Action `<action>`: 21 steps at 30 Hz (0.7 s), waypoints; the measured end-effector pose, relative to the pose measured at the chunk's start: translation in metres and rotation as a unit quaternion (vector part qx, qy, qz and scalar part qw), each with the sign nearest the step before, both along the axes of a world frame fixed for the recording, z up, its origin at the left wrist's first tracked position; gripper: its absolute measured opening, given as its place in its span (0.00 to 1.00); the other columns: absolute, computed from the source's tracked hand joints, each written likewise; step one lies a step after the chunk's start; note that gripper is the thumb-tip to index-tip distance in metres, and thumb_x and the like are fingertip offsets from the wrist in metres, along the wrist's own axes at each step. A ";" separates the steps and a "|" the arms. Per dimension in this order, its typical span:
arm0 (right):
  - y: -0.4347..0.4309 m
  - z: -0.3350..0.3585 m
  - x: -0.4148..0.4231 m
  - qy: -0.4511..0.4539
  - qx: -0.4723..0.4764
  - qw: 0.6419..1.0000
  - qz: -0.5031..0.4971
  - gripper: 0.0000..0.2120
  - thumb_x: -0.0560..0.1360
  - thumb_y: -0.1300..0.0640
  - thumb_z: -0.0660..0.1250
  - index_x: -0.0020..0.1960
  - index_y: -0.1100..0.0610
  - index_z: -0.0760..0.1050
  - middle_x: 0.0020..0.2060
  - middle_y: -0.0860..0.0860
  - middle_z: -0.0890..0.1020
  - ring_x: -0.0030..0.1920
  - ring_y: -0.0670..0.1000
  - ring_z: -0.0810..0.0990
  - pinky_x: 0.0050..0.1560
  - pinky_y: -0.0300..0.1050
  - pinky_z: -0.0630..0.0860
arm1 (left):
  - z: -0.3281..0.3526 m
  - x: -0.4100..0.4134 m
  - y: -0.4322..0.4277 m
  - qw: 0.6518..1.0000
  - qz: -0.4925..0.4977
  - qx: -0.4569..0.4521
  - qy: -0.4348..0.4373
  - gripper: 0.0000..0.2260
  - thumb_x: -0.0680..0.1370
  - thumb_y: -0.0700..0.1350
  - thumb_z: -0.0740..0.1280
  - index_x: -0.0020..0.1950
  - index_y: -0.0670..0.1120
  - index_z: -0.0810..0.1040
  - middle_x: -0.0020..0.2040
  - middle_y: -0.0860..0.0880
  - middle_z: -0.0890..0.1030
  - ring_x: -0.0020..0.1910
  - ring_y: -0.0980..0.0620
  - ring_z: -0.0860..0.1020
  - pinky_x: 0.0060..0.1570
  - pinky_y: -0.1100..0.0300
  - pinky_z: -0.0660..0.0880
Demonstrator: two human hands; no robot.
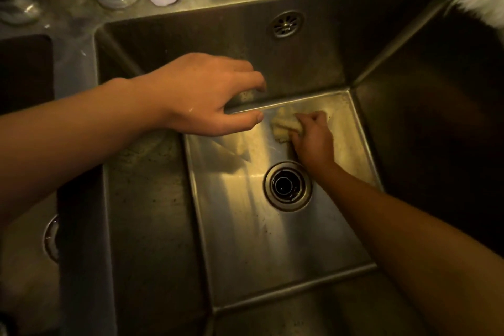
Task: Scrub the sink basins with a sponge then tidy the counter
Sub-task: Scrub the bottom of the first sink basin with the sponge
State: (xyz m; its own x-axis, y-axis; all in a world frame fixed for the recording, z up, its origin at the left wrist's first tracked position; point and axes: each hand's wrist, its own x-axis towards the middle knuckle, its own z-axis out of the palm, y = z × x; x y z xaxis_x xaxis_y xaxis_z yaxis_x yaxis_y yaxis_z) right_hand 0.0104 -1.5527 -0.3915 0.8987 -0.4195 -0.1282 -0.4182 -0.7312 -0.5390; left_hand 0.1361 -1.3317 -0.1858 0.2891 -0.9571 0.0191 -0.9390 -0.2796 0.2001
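Free basin floor (245, 240) around drain (287, 185)

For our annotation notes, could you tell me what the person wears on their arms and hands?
Nothing that shows: both forearms are bare to the frame edge, without sleeves, gloves, watch or bracelet. Neither the left hand nor the right hand shows a ring. A droplet glints by the left wrist.

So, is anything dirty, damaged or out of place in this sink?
Only grime: dark specks dot the left wall of the stainless steel sink basin. The right hand grips the pale yellow sponge on the basin floor. Nothing looks damaged.
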 end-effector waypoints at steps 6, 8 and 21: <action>0.088 0.000 -0.024 0.003 0.063 0.980 0.188 0.17 0.77 0.58 0.66 0.65 0.55 0.74 0.59 0.54 0.71 0.55 0.55 0.75 0.52 0.46 0.74 | 0.001 -0.001 -0.001 1.000 0.008 0.015 0.010 0.28 0.76 0.68 0.51 0.67 0.52 0.71 0.61 0.49 0.77 0.56 0.45 0.78 0.52 0.48 0.76; 0.108 -0.003 -0.042 0.009 0.065 0.962 0.264 0.18 0.77 0.56 0.67 0.66 0.53 0.73 0.61 0.55 0.72 0.56 0.56 0.75 0.53 0.49 0.76 | 0.002 -0.002 -0.001 1.000 0.006 0.019 0.010 0.28 0.76 0.68 0.52 0.67 0.52 0.71 0.60 0.49 0.78 0.55 0.46 0.78 0.51 0.49 0.76; 0.054 -0.011 0.020 -0.047 -0.043 0.982 0.180 0.15 0.73 0.51 0.68 0.59 0.50 0.75 0.54 0.55 0.73 0.48 0.58 0.78 0.47 0.53 0.78 | 0.002 0.002 -0.001 1.000 0.022 0.013 0.018 0.28 0.76 0.68 0.52 0.67 0.52 0.72 0.59 0.49 0.77 0.55 0.46 0.78 0.51 0.50 0.76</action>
